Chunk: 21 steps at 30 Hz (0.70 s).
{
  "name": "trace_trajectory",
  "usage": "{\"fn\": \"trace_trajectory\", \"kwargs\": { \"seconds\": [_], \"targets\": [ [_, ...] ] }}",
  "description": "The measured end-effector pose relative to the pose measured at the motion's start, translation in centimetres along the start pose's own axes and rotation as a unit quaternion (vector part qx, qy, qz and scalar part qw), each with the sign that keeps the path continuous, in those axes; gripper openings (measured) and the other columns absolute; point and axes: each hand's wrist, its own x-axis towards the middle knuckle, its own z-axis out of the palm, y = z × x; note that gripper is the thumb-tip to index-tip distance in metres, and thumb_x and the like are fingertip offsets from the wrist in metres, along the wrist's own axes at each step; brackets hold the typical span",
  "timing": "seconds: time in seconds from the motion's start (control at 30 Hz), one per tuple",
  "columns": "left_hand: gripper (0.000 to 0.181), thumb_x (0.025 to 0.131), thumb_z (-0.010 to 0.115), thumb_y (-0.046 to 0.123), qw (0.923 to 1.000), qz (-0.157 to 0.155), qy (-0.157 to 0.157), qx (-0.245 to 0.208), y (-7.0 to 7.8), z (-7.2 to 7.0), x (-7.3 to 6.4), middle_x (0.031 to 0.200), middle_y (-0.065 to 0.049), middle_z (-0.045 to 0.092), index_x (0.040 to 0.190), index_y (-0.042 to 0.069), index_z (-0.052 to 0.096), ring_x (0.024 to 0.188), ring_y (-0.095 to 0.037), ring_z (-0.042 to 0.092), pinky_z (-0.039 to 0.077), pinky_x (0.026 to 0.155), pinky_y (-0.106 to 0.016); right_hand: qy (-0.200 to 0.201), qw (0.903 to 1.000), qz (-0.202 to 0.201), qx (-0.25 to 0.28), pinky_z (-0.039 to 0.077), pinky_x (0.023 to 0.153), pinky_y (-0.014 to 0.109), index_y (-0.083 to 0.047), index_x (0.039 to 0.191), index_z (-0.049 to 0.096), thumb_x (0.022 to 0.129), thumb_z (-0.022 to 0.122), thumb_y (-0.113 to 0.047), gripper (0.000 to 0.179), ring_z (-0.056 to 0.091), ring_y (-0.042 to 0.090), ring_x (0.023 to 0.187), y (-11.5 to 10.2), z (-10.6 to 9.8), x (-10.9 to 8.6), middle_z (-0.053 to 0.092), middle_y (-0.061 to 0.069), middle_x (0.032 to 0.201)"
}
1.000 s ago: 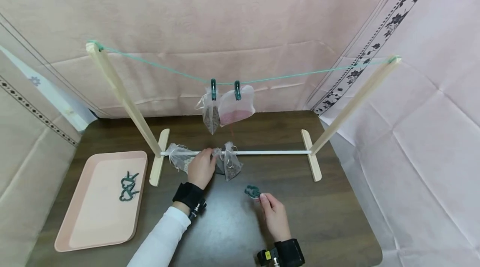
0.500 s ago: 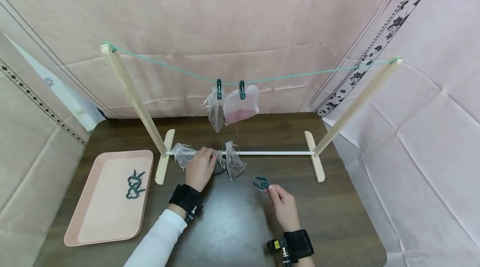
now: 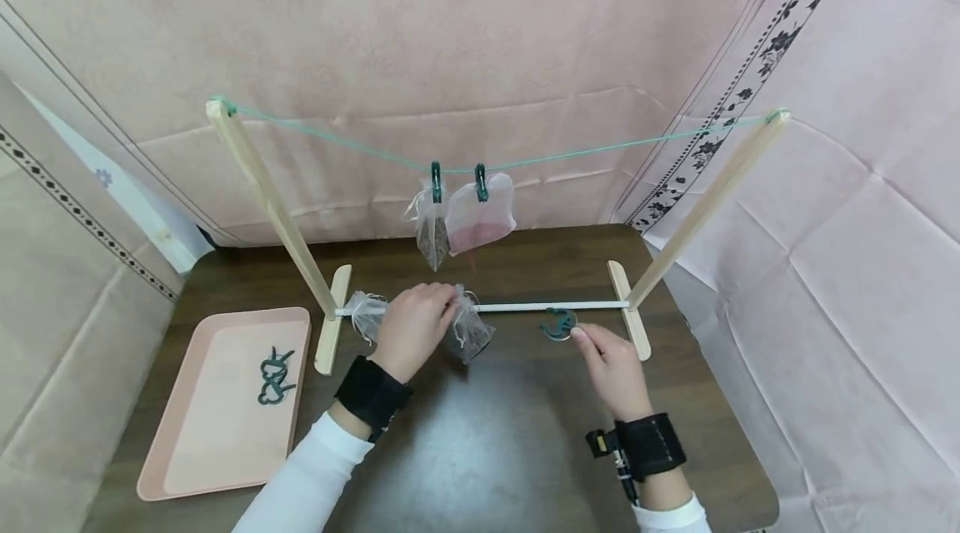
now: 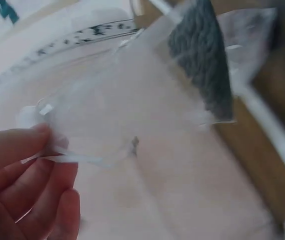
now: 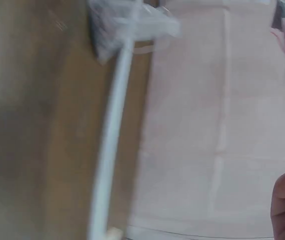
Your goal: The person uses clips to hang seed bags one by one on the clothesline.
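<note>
In the left wrist view, my left hand (image 4: 32,175) pinches the top of a sheer drawstring bag (image 4: 117,95) with dark grey contents at its bottom end. The head view has this left hand (image 3: 415,329) over the white rod, hiding most of that bag. One sheer bag (image 3: 366,316) lies to its left, another bag (image 3: 470,335) to its right. My right hand (image 3: 615,371) pinches a dark green clothespin (image 3: 558,323) near the rod's right end. Two more bags, one with dark contents (image 3: 432,237) and one pinkish (image 3: 480,225), hang from clothespins on the line.
A teal cord (image 3: 600,150) sags between the left post (image 3: 273,196) and right post (image 3: 708,212). The white rod (image 3: 540,306) joins their feet low across the table. A pink tray (image 3: 217,441) at left holds several green clothespins (image 3: 276,375).
My right hand has moved right and away from me with the clothespin, toward the rod's right end. The left hand has shifted slightly right, and the bag it pinches has left the tabletop.
</note>
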Motion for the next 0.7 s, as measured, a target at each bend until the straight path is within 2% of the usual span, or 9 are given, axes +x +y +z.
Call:
{"fn": "trace_trajectory", "kwargs": {
  "seconds": [0.1, 0.27, 0.4, 0.57, 0.7],
  "targets": [
    [0.012, 0.082, 0.065, 0.021, 0.9988, 0.046, 0.011, 0.009, 1.9, -1.7, 1.6, 0.081, 0.003, 0.063, 0.092, 0.013, 0.067, 0.07, -0.012, 0.056, 0.044, 0.058, -0.027, 0.02, 0.9967, -0.066, -0.044, 0.047, 0.067, 0.037, -0.012, 0.089, 0.067, 0.087, 0.059, -0.019, 0.011, 0.062, 0.018, 0.078, -0.5, -2.4, 2.1, 0.066, 0.002, 0.085],
    [0.011, 0.085, 0.062, 0.021, 0.9943, 0.097, 0.043, 0.01, 4.4, -4.3, 4.1, 0.082, 0.004, 0.064, 0.092, 0.013, 0.067, 0.07, -0.011, 0.053, 0.04, 0.055, -0.024, 0.036, 0.9853, -0.144, -0.084, 0.045, 0.062, 0.036, -0.011, 0.085, 0.065, 0.086, 0.059, -0.015, 0.007, 0.059, 0.017, 0.069, -2.1, -6.7, 5.5, 0.061, -0.001, 0.075],
    [0.012, 0.085, 0.06, 0.021, 0.9881, 0.13, 0.077, 0.029, 5.8, -5.7, 6.2, 0.085, 0.004, 0.063, 0.092, 0.014, 0.067, 0.075, -0.012, 0.052, 0.041, 0.059, -0.024, 0.041, 0.9778, -0.177, -0.104, 0.044, 0.061, 0.036, -0.01, 0.087, 0.064, 0.087, 0.058, -0.016, 0.008, 0.057, 0.016, 0.067, -3.4, -9.5, 7.8, 0.059, -0.001, 0.075],
    [0.012, 0.086, 0.059, 0.022, 0.9785, 0.163, 0.114, 0.055, 7.3, -6.5, 8.7, 0.089, 0.002, 0.059, 0.088, 0.014, 0.067, 0.083, -0.015, 0.049, 0.04, 0.066, -0.026, 0.044, 0.9695, -0.208, -0.122, 0.044, 0.061, 0.036, -0.008, 0.087, 0.063, 0.086, 0.059, -0.014, 0.007, 0.058, 0.018, 0.068, -4.5, -11.8, 10.5, 0.06, 0.003, 0.077],
    [0.012, 0.086, 0.058, 0.022, 0.972, 0.178, 0.13, 0.081, 8.4, -7.2, 10.6, 0.088, 0.0, 0.058, 0.084, 0.013, 0.066, 0.082, -0.017, 0.047, 0.037, 0.063, -0.026, 0.032, 0.9599, -0.245, -0.132, 0.035, 0.053, 0.03, -0.011, 0.078, 0.059, 0.083, 0.062, -0.014, 0.007, 0.045, 0.012, 0.057, -5.7, -12.9, 12.3, 0.049, -0.001, 0.065]
  ]
}}
